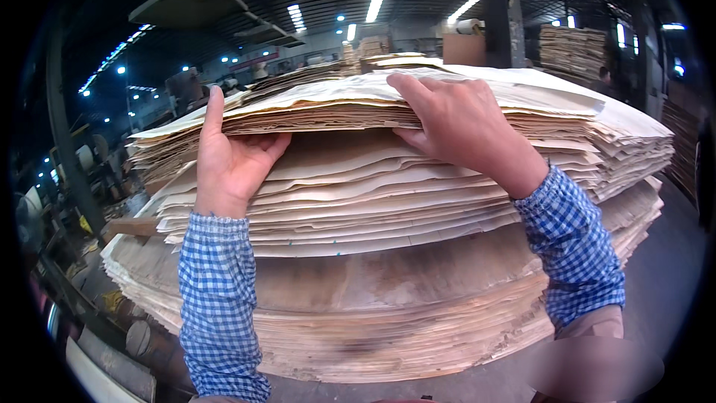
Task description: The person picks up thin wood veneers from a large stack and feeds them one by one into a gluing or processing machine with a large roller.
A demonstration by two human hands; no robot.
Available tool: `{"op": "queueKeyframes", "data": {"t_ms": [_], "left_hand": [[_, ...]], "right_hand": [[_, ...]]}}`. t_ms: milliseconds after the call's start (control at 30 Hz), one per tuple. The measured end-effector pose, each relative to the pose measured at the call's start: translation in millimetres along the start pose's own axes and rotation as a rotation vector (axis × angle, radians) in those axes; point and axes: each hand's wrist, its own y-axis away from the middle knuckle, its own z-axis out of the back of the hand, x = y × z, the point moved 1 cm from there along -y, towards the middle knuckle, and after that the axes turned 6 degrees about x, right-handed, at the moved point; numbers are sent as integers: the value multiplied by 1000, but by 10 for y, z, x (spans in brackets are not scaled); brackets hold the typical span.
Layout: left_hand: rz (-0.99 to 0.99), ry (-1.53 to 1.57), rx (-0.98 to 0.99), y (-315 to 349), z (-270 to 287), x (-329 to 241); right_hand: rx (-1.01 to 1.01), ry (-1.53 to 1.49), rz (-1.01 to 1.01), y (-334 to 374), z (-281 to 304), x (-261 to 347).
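A tall pile of thin, pale wood veneer sheets (418,179) stands in front of me. Its upper bundle of veneer sheets (335,117) is raised along the near edge, with a dark gap below it. My left hand (235,157) supports this bundle from beneath, fingers tucked under the edge and thumb pointing up against its front. To the right, my right hand (466,119) grips the same edge, fingers over the top and thumb below. Both forearms wear blue checked sleeves. The fingertips of the left hand are partly hidden under the sheets.
A lower stack of browner sheets (388,283) lies beneath the pile. At its left juts a wooden beam (133,226). A dark post (501,15) rises behind, near another veneer stack (573,48). Grey floor (656,276) runs along the right side.
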Motion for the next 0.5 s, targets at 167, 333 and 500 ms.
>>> {"op": "queueKeyframes", "data": {"t_ms": [167,333,500], "left_hand": [[48,66,9,-8,96,130],[113,183,36,77,565,393],[99,263,34,368,556,279]], "right_hand": [[391,130,-209,-142,31,96],[482,188,-118,-38,-112,302],[420,231,-73,1,66,525]]}}
